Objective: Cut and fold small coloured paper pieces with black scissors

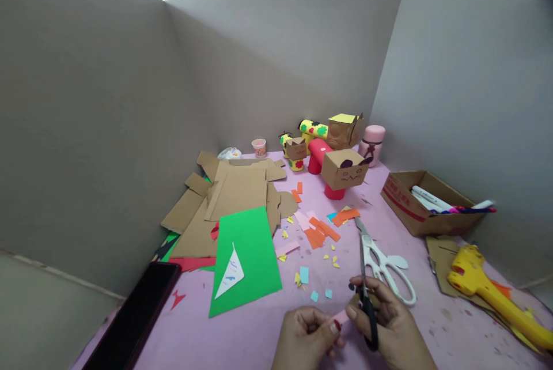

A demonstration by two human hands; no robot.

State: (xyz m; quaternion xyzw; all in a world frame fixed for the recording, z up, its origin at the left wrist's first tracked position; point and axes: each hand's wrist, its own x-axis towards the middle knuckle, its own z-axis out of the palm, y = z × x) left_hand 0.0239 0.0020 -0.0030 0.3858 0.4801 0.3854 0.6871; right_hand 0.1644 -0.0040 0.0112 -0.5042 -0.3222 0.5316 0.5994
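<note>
My left hand (307, 335) pinches a small strip of pink paper (341, 317) near the front of the table. Close beside it, my right hand (389, 324) grips a pair of black-handled scissors (370, 321), blades pointing away from me. A bit of brown material shows between the right fingers, partly hidden by them. White-handled scissors (380, 260) lie just beyond the right hand. Small blue paper pieces (314, 296), orange strips (324, 230) and yellow scraps are scattered ahead of both hands.
Green card (259, 272) and flattened cardboard (239, 188) lie left, behind a phone (133, 312). Cardboard-headed animals, one with a red body (320, 154), stand at the back beside a pink bottle (372, 144). A marker box (415, 208) and yellow glue gun (488, 289) are at right.
</note>
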